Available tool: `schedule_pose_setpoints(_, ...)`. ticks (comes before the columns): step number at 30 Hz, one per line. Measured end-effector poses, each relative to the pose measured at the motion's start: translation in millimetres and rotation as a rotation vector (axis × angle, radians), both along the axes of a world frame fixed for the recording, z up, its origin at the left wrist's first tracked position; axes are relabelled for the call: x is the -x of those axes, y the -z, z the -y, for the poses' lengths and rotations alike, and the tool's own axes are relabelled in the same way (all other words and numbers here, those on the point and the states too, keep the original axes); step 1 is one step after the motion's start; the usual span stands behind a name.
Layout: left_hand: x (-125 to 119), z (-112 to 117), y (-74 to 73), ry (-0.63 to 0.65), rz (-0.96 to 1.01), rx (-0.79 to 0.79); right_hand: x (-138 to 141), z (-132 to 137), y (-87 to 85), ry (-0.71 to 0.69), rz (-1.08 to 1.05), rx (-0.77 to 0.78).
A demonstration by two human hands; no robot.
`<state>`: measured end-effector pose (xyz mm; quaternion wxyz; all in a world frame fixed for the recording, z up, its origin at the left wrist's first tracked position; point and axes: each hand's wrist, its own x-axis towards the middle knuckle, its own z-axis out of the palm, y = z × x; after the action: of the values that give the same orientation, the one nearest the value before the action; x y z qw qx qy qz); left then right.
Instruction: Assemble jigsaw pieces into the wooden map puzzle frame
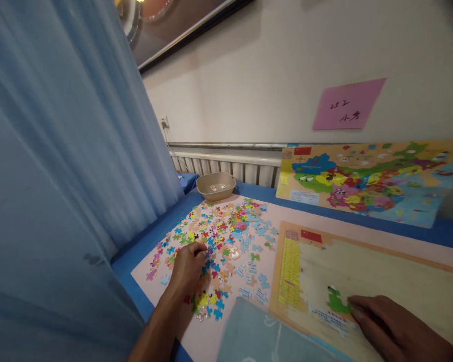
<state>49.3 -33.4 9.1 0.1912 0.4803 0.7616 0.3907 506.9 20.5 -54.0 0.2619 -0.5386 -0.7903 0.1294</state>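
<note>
My left hand (186,269) rests on a spread of several loose coloured jigsaw pieces (226,234) on a pale pink mat, its fingers curled and pinched over the pieces; what they hold is hidden. My right hand (388,327) lies on the wooden puzzle board (381,271) at the lower right, fingers together and flat, their tips touching a green piece (335,300) set in the board. The board has a yellow legend strip and a small red flag along its left side.
A beige bowl (216,185) with a few pieces stands at the back of the blue table. A finished colourful map picture (370,178) leans against the wall under a pink note (347,104). A blue curtain (60,151) hangs at left. A grey-blue sheet (256,334) lies at the front.
</note>
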Motion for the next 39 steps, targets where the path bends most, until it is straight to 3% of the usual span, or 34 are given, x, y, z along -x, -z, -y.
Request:
schedule_pose_setpoints(11, -4, 0, 2.3, 0.015, 0.041, -0.024, 3, 3, -7.1, 0.016, -0.013, 0.039)
schedule_pose_setpoints(20, -14, -4, 0.9, 0.026, -0.163, 0.008, 17, 10, -28.6, 0.047, -0.029, 0.064)
schedule_pose_setpoints(28, -16, -5, 2.1, 0.041, -0.413, 0.125, 16, 12, -31.6, 0.046, -0.02, 0.087)
schedule_pose_setpoints(34, -22, -1, -14.9, 0.126, -0.531, 0.198, 19, 16, -34.3, 0.051, -0.014, 0.094)
schedule_pose_setpoints(39, -34, -15, -36.1, 0.244, -0.606, 0.232, 19, 18, -36.9, 0.059, -0.014, 0.097)
